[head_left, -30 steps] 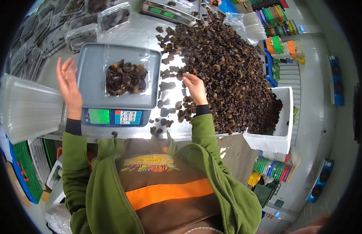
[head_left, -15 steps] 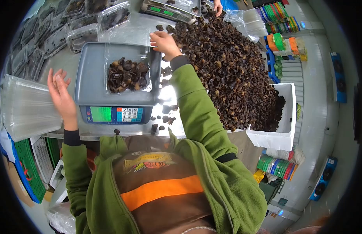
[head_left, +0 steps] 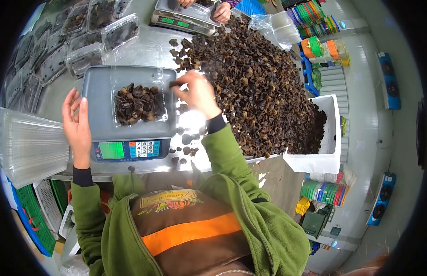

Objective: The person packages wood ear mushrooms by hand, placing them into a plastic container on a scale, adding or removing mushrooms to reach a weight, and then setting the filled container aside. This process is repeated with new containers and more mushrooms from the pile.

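Observation:
Dark mushroom pieces (head_left: 136, 105) lie in an open clear plastic box (head_left: 162, 108) on the grey pan (head_left: 100, 122) of a scale with a lit green display. My right hand (head_left: 197, 94) is at the pan's right edge, its fingers pinched on a dark mushroom piece (head_left: 175, 84), slightly blurred. My left hand (head_left: 77, 122) is beside the pan's left edge, palm up with its fingers apart and nothing in it. A large heap of dark mushrooms (head_left: 264, 87) spreads to the right of my right hand.
Stacked empty clear boxes (head_left: 34, 147) stand at the left. Filled boxes (head_left: 84, 57) cover the back left. A co-worker's hands (head_left: 221, 12) are at a second scale (head_left: 183, 23) at the top. A white foam box (head_left: 334, 138) holds mushrooms at the right.
My right hand has moved from the box's far right corner toward me and now holds a piece. More of the co-worker's hands shows. The whole view has shifted slightly.

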`<state>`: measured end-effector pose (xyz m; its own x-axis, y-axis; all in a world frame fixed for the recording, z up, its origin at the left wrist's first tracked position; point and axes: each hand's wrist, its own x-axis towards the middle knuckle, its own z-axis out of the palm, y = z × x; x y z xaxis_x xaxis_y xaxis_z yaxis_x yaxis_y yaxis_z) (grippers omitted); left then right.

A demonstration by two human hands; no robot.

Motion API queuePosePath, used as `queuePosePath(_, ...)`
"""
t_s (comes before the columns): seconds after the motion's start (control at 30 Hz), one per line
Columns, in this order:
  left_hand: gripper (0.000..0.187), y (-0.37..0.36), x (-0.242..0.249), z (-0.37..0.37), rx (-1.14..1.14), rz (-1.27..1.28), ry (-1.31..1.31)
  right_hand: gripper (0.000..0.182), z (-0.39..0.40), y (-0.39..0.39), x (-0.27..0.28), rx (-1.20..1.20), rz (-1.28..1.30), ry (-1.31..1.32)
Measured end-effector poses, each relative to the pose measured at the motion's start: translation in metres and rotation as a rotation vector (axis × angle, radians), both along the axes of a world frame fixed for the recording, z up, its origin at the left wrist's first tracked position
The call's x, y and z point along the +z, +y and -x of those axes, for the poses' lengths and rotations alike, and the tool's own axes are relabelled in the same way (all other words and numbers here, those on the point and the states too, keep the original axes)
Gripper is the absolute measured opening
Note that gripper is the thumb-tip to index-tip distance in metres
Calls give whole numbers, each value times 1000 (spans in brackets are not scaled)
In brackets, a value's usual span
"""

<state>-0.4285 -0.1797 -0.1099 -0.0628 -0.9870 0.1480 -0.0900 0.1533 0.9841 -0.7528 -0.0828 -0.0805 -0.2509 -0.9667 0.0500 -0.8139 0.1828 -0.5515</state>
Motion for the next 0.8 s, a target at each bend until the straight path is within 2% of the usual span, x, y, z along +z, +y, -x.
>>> queuePosePath(0.07,46,-1,-5,-5,17,-51,-26,55,13,0,9,-279,206,591)
queuePosePath(0.13,48,-5,-19,-4,28,-97,-50,75,30,-19,-24,-273,223,455)
queuePosePath(0.17,51,-7,-32,2,-1,-181,-81,74,30,-41,-43,-249,175,-253)
queuePosePath(0.2,54,-8,-38,5,-30,-265,-113,76,14,-52,-33,-222,46,-310)
queuePosePath(0.23,73,-5,-27,9,-117,-433,-193,77,5,-67,-47,-203,49,-332)
queuePosePath(0.27,73,-1,-21,12,-117,-425,-195,80,-1,-80,-49,-181,54,-352)
queuePosePath(0.3,82,3,-16,14,-156,-577,-154,80,1,-84,-49,-178,62,-352)
queuePosePath(0.33,92,6,-14,14,-193,-733,-113,81,2,-88,-50,-149,85,-630)
queuePosePath(0.37,103,9,-12,11,-209,-773,-107,82,-1,-89,-47,-121,99,-909)
queuePosePath(0.4,103,13,-12,5,-205,-783,-107,77,-3,-79,-35,-145,106,-930)
queuePosePath(0.47,106,17,-12,-6,-297,-927,143,65,-3,-45,-2,-1,-6,-880)
queuePosePath(0.5,96,21,-10,-10,-305,-979,236,55,-2,-27,-19,50,-10,-817)
queuePosePath(0.53,96,27,-11,-11,-305,-986,239,44,-1,-8,-35,102,-13,-753)
queuePosePath(0.57,83,34,-12,-10,-392,-918,157,30,-7,12,-35,200,-2,-543)
queuePosePath(0.6,71,42,-13,-11,-477,-848,73,33,-18,30,-28,191,5,-393)
queuePosePath(0.63,50,50,-24,-12,-429,-819,106,38,-25,43,-34,96,-53,-592)
queuePosePath(0.67,50,53,-26,-11,-429,-824,104,42,-30,52,-42,-5,-112,-792)
queuePosePath(0.7,42,56,-26,-9,-431,-792,94,42,-31,54,-49,-7,-114,-795)
queuePosePath(0.77,35,57,-27,-7,-434,-754,78,37,-33,57,-59,-165,-173,-1133)
queuePosePath(0.8,30,55,-30,-5,-460,-807,33,37,-31,59,-63,-157,-165,-1136)
